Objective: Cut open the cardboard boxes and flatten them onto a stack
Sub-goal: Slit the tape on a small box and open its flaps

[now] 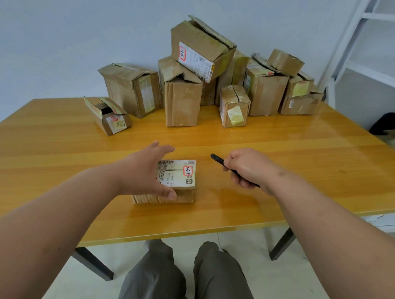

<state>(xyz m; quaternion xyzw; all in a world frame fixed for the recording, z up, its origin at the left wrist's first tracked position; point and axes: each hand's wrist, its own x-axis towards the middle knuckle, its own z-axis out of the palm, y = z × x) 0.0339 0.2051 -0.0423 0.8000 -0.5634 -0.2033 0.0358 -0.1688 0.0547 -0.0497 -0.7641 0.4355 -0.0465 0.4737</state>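
Two bare forearms reach out over a yellow wooden table. The left hand hangs spread over a small box near the table's front edge, fingers straight and fanned toward the far side, thumb down against the box's near face; the palm covers the left part of the white label on top. Whether the palm rests on the box or hovers just above it cannot be told. The hand grips nothing.

The right hand sits just right of the box, apart from it, fingers curled round a black knife. The knife's tip points up and left, toward the box's far right corner, and its tail shows below the wrist.

The box lies flat, label up, with a slit running across the label.

At the back of the table, against the wall, stands a pile of boxes, some stacked and tilted, several with flaps open.
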